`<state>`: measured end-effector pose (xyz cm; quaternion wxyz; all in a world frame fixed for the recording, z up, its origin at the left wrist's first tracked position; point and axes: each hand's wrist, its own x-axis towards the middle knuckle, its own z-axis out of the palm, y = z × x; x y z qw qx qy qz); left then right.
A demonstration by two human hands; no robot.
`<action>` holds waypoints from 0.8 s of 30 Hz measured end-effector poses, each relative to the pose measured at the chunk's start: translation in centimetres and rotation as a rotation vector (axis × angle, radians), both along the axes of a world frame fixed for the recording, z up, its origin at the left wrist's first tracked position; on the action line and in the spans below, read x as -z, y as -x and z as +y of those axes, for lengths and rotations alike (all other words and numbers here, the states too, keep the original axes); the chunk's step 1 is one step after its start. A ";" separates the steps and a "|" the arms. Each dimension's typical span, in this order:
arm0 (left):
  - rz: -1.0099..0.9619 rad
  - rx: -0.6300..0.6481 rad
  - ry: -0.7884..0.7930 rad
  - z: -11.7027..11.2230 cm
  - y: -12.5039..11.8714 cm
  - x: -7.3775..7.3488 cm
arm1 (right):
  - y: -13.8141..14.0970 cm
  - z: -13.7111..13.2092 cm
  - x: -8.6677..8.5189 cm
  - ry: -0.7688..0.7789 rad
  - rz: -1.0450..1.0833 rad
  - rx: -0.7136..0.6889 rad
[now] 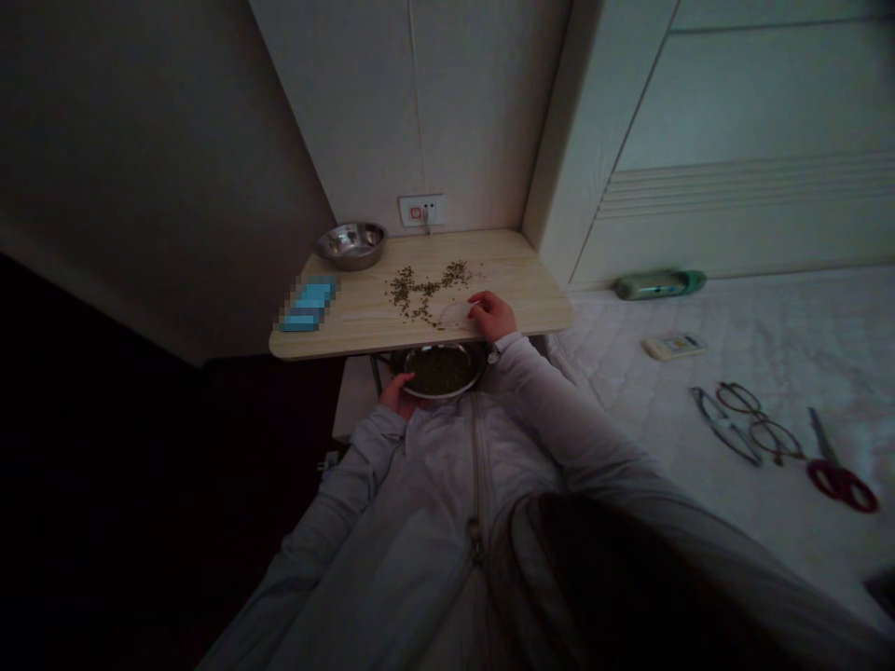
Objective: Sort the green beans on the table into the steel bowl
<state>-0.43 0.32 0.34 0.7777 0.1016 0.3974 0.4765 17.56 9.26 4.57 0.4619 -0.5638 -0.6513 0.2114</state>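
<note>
1. Dim light swallows the left of the room, and below the pale wall (475,112) nothing can be made out. A white panelled wardrobe (734,140) fills the right.
2. Right of the person lies a bed (699,391) with a white quilted cover. A dark blurred mass low in view hides part of it.
3. A grey zipped jacket (433,522) covers the foreground, both sleeves reaching forward.
4. The surface (531,280) is pale wood grain with rounded corners and stands against the wall. Its front edge hides the far rim of the lower bowl (440,370).
5. That bowl is round shiny steel, sits below the front edge and holds greenish-dark grains. The left hand (397,393) clamps its near rim, fingers mostly hidden.
6. The right hand (493,315) rests on the surface, well apart from the left. Its curled fingers touch a faint pale flat piece (458,310), and I cannot tell whether it grips.
7. Loose grains (426,287) lie scattered just left of that hand, too small to identify.
8. At the back left stands an empty steel back bowl (350,244). Near it are a blurred blue patch (308,304) and a wall socket (421,210).
9. On the bed lie a green case (661,283), a remote (675,346), two spectacles (748,429) and red-handled scissors (839,475).
</note>
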 end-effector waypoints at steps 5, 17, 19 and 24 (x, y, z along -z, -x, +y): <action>0.001 0.008 0.007 0.1 0.2 0.2 | 0.0 0.0 0.1 -0.009 -0.004 -0.004; 0.029 -0.016 0.012 0.1 0.2 0.1 | 0.0 -0.1 -0.1 -0.018 -0.027 -0.009; 0.011 -0.009 -0.001 0.1 0.2 0.1 | 0.0 -0.2 0.0 -0.021 -0.030 -0.013; -0.015 0.013 0.004 0.1 0.2 0.3 | 0.0 -0.8 0.1 -0.044 -0.060 -0.011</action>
